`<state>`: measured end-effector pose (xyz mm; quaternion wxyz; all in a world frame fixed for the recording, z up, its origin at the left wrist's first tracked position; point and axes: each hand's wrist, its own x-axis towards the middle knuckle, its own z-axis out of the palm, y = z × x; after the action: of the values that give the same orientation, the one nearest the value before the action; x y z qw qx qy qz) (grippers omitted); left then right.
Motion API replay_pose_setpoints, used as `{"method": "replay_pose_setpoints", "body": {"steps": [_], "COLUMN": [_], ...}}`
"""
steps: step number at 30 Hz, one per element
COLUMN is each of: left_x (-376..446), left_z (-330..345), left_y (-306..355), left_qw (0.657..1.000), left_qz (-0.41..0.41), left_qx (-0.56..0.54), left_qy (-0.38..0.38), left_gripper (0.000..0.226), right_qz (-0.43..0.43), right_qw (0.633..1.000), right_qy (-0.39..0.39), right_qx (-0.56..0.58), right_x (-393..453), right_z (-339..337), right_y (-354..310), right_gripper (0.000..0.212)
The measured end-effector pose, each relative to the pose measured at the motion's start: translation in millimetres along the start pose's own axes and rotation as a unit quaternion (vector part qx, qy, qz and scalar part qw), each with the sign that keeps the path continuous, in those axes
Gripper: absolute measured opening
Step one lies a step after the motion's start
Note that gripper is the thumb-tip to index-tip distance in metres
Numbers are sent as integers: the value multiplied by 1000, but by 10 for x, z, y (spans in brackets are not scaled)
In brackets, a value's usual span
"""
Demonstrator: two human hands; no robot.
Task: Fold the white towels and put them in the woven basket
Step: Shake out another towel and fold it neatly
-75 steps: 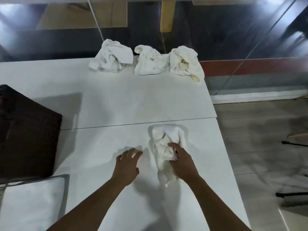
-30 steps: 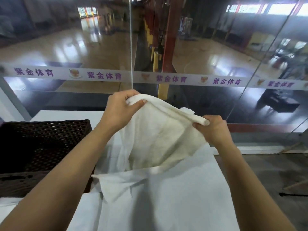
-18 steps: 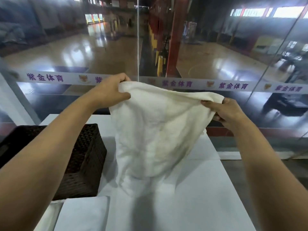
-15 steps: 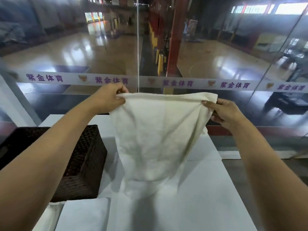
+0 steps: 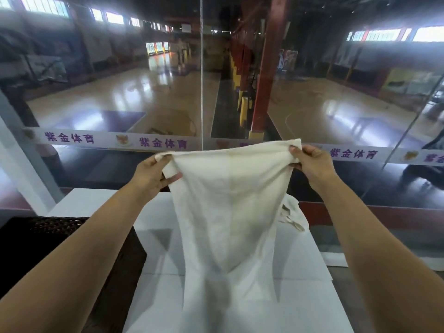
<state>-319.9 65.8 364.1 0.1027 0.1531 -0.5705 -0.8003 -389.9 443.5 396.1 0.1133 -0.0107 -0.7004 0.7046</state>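
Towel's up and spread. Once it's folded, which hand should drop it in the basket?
Likely left. The woven basket sits at the table's left edge, under the left forearm. The left hand and right hand each keep a grip on a top corner of the towel; right would cross over.

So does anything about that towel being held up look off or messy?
Slightly. The towel hangs bunched rather than flat, narrowing toward the table, with a faint yellowish tinge down its middle. The left hand and right hand pinch its top corners. Nothing looks torn.
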Motion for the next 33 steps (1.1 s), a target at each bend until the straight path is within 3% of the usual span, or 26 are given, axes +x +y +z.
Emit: {"method": "replay_pose_setpoints", "body": {"steps": [4, 7, 14, 22, 27, 30, 33], "left_x": [-66, -148, -565, -1349, -1795, -2079, -2391], "left_z": [444, 571, 340, -480, -1081, -1304, -1447], "left_y": [410, 637, 600, -352, -1396, -1812, -2083], "left_qw": [991, 980, 963, 967, 985, 983, 984], "left_qz": [132, 201, 263, 212, 78, 25, -32], "left_qx": [-14, 7, 54, 125, 149, 179, 177], "left_qy": [-16, -8, -38, -65, -41, -27, -13], "left_gripper": [8, 9, 17, 30, 13, 13, 15], "right_qz": [-88, -132, -144, -55, 60, 123, 171], "right_qw": [991, 985, 985, 993, 987, 981, 974], "right_qy": [51, 74, 62, 86, 147, 148, 147], "right_qx": [84, 87, 79, 56, 15, -21, -31], "right_x": [118, 48, -564, -1854, -2812, -3296, -3615], "right_z": [2, -82, -340, -524, -614, -690, -812], "right_y": [-360, -563, -533, 446, 1533, 1910, 2143], "right_gripper": [9, 14, 19, 24, 28, 35, 27]}}
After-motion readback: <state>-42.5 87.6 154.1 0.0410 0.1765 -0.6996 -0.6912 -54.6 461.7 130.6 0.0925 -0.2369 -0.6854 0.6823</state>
